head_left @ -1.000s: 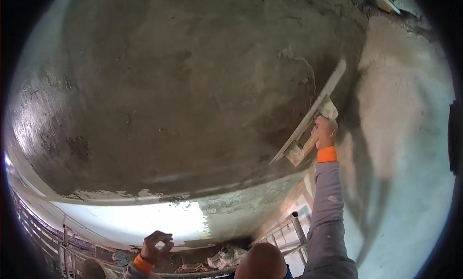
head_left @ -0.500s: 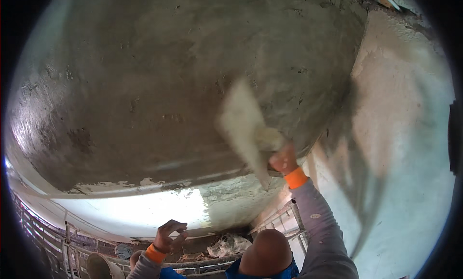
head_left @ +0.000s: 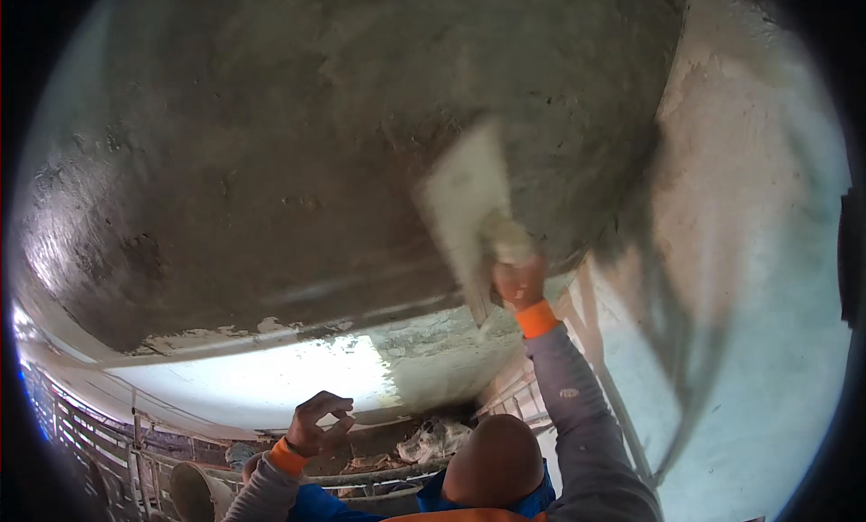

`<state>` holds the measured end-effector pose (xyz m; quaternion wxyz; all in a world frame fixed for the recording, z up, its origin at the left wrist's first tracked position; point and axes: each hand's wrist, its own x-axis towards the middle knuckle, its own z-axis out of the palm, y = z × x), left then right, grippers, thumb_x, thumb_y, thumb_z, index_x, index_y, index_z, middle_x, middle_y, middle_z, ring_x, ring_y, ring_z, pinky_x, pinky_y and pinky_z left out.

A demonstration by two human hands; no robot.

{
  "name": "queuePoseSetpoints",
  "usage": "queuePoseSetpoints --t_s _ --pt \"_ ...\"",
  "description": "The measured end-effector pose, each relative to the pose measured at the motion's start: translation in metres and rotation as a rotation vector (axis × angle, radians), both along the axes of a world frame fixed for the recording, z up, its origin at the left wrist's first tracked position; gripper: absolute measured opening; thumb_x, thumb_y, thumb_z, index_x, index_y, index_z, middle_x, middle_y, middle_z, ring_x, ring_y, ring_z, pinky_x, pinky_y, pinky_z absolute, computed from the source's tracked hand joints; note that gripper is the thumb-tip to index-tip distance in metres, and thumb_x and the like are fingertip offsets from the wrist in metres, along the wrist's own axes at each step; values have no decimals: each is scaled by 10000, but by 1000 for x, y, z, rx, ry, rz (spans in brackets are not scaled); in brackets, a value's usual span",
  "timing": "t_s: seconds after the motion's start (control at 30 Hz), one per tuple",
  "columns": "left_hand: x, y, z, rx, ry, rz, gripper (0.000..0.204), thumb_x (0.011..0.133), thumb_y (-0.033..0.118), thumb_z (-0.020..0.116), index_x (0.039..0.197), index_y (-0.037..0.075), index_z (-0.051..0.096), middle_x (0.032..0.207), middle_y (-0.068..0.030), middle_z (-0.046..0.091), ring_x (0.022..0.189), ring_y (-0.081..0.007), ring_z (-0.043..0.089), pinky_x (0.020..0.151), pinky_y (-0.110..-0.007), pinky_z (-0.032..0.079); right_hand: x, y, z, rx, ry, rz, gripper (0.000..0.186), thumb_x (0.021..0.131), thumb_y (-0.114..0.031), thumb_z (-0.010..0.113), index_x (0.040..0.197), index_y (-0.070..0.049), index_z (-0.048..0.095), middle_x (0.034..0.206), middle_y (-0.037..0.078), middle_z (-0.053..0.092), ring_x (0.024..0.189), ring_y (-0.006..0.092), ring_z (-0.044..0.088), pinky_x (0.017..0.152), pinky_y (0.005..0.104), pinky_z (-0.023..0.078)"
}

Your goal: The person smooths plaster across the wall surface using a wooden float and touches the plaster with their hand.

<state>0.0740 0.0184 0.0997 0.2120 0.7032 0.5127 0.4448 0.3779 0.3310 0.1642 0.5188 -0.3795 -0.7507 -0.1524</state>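
My right hand (head_left: 520,280) is closed round the handle of a plastering trowel (head_left: 467,184), ahead and right of centre. Its pale, flat blade is blurred and held against or just off the wet grey plaster (head_left: 298,179); whether it touches cannot be told. My left hand (head_left: 316,423) is low and left of centre, raised below the wall's bright lower strip. Its fingers are curled with a gap to the thumb, and nothing shows between them. Orange cuffs and grey sleeves cover both wrists and forearms.
A pale side wall (head_left: 749,251) meets the plaster at the right and carries shadows. Metal railings (head_left: 99,432) run along the lower left, near a bucket (head_left: 192,493). A whitish crumpled sack (head_left: 435,441) lies below. A rounded bare shape (head_left: 496,463) edged in blue cloth, seemingly my knee, rises at the bottom.
My right hand and the trowel have moved slightly left and up across the plaster. The left hand keeps its curled pose, and the view has shifted a little.
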Motion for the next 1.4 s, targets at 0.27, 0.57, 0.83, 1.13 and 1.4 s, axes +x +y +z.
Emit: queuePoseSetpoints --t_s 0.27,0.57,0.83,1.13,1.4 --pt "-9 -25 -19 -8 -80 32 240 768 70 710 984 -15 650 830 -120 654 703 -196 646 655 -324 512 68 58 30 -744 1256 415 106 776 -160 557 713 -74 544 574 39 487 443 176 465 435 325 409" --pt "-3 -13 -53 -27 -167 -3 273 771 59 712 1024 -16 639 863 -114 652 726 -183 641 658 -305 513 -53 -23 107 -8 21 540 413 659 -61 571 1063 6 617 957 200 668 856 330 651 756 360 518" --pt "-9 -32 -100 -30 -4 -47 320 775 194 742 1018 8 649 868 -134 640 700 -219 645 625 -339 515 -42 -67 1 -289 -69 181 323 659 -170 673 943 -20 633 861 190 661 787 402 627 688 447 519" --pt "-32 -38 -92 -80 -125 156 325 769 114 732 1062 4 647 869 -109 659 658 -178 661 597 -293 527 18 -18 139 121 -18 -187 362 666 -261 701 928 -21 632 866 208 655 805 410 631 702 451 519" --pt "-12 -16 -115 -168 -51 122 329 789 171 732 1069 16 656 867 -107 659 668 -168 652 599 -298 530 46 34 376 363 -115 -433 527 746 -267 632 1184 15 556 1067 248 628 986 392 607 861 438 489"
